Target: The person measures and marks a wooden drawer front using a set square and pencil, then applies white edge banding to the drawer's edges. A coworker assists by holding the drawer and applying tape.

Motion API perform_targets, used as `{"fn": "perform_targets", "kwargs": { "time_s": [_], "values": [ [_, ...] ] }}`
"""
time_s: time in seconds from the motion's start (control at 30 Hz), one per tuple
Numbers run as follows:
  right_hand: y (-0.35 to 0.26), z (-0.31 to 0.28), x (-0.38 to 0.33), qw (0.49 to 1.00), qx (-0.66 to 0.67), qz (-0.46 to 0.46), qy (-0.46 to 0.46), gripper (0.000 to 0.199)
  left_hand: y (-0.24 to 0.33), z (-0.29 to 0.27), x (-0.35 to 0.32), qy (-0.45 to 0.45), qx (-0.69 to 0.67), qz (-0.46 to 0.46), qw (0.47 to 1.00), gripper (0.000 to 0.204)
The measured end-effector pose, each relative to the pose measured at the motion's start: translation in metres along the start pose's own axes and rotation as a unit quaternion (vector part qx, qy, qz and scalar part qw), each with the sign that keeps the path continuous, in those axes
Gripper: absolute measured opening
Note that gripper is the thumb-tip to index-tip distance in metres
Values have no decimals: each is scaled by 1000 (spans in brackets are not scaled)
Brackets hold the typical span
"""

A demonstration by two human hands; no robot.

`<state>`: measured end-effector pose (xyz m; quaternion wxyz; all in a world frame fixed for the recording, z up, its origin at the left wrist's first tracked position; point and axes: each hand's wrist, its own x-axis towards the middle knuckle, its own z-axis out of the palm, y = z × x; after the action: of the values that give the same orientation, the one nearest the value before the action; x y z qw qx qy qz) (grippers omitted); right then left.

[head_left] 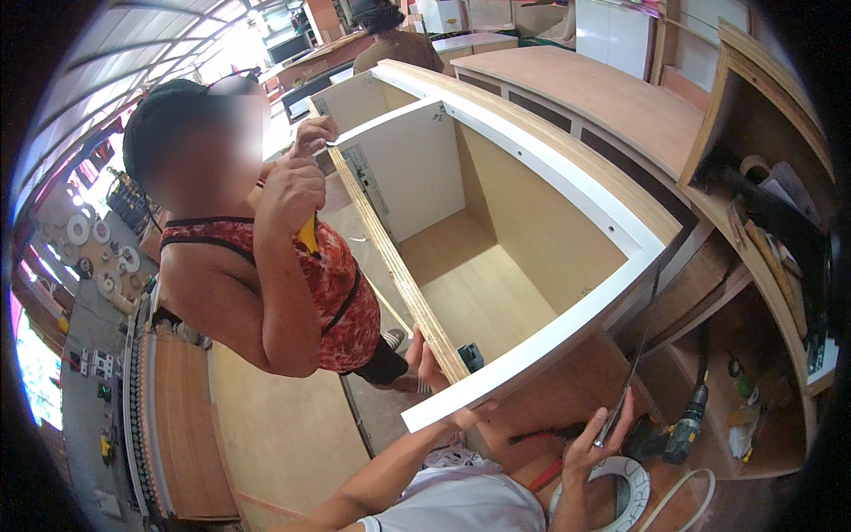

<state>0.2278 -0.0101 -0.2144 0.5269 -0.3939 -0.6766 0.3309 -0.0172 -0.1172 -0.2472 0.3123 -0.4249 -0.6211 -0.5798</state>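
A wooden cabinet box (pixel 532 355) with white edge strips stands tilted in front of me, its open side facing up. My left hand (pixel 430 362) is closed around its near corner, partly hidden behind the white edge. In my right hand (pixel 598 436), to the right of the cabinet, is a long thin dark strip (pixel 640 350); its shiny lower end lies between my fingers. Across the cabinet, a co-worker's hands (pixel 301 177) are at its left edge, one of them around a yellow-handled tool (pixel 308 236).
A cordless drill (pixel 687 426) lies at the right beside a roll of white edging (pixel 628 488) and a red-handled tool (pixel 546 476). Open shelving (pixel 753 230) with assorted items stands at the far right. Wood panels (pixel 284 408) lie at the left. Another person (pixel 390 40) is at the back.
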Motion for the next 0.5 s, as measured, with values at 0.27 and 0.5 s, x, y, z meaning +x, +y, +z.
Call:
{"fn": "perform_targets", "kwargs": {
  "time_s": [0.27, 0.5],
  "values": [
    [9, 8, -15, 996, -17, 90, -18, 69, -3, 1, 1, -2, -15, 6, 1000, 140],
    [23, 14, -31, 978, -161, 75, -108, 70, 4, 5, 5, 18, -15, 7, 1000, 144]
  ]
}}
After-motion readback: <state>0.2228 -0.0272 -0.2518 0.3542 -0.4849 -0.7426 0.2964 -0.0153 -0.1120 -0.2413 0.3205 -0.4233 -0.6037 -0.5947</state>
